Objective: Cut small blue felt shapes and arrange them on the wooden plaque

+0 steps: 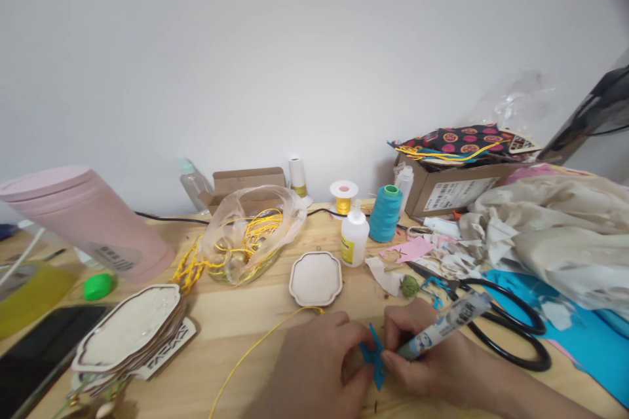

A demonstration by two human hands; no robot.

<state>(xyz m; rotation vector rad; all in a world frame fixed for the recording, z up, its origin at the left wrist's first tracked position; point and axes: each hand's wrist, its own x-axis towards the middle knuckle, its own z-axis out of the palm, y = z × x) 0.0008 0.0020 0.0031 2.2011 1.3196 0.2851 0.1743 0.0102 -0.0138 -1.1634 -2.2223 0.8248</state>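
Observation:
My left hand (322, 360) is closed in a pinch on a small blue cut-out piece (377, 360) above the table's front. My right hand (422, 357) grips a pen (449, 326) with a light, printed barrel. Its tip end points toward the blue piece, though my fingers hide the tip itself. Just beyond my left hand lies a pale plaque with a scalloped edge (315, 278). A yellow cord (250, 352) runs from near that plaque down past my left wrist. Black-handled scissors (528, 357) lie right of my right hand, close to a blue sheet (597, 340).
Behind the plaque stand a glue bottle (354, 239) and a turquoise thread cone (384, 216). A plastic bag (289, 209) holds yellow cord. At left are stacked plaques (130, 327), a phone (42, 353) and a pink tumbler (98, 222). Scraps and a cardboard box (417, 186) occupy the right.

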